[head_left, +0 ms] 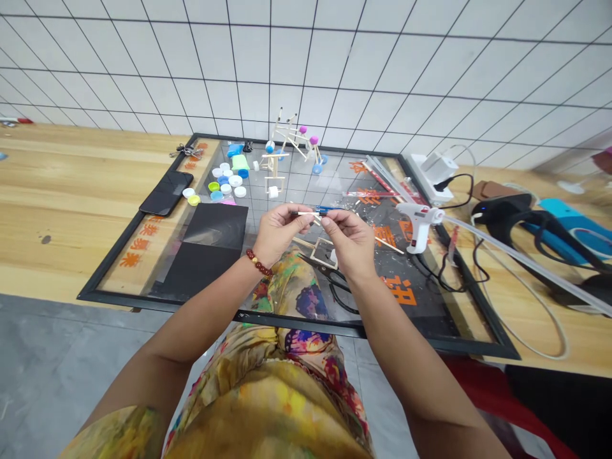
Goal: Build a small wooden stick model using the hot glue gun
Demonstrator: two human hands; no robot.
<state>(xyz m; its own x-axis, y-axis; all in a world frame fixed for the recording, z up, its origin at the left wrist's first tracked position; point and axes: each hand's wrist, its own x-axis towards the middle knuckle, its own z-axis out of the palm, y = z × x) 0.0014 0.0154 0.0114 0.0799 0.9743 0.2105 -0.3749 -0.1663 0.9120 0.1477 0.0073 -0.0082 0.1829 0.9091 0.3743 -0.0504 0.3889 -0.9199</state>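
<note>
Thin pale stick (307, 213) sits at the fingertips of the left hand (278, 236), close to those of the right hand (352, 241), above the middle of the black-framed glass panel (335, 182). White wall tiles (306, 51) rise behind the panel's far edge. Beneath the panel, and reaching past it on both sides, runs the wooden table (57, 204). Patterned clothing (268, 401) fills the space before its near edge. Black sheets (201, 271) cover part of the panel's left half, while a blue box (574, 226) lies on the table off its right side.

Above the panel, the left thumb and forefinger pinch the stick; the right thumb and fingers are drawn together, but I cannot tell exactly what they grip. A black phone (166, 193) lies across the panel's left edge, and a white glue gun (417, 223) rests near its right edge. Toward the panel's far edge stands a stick model (289, 135) with pink balls (314, 140). Scissors (326, 269), partly hidden by the right hand, lie on the panel's near-middle area, just beside a small stick frame (314, 248). Coloured bottle caps (235, 180) cluster on the panel's far left part. Smallest are the beads of a dark red bracelet (259, 262), around the left wrist over the panel.
</note>
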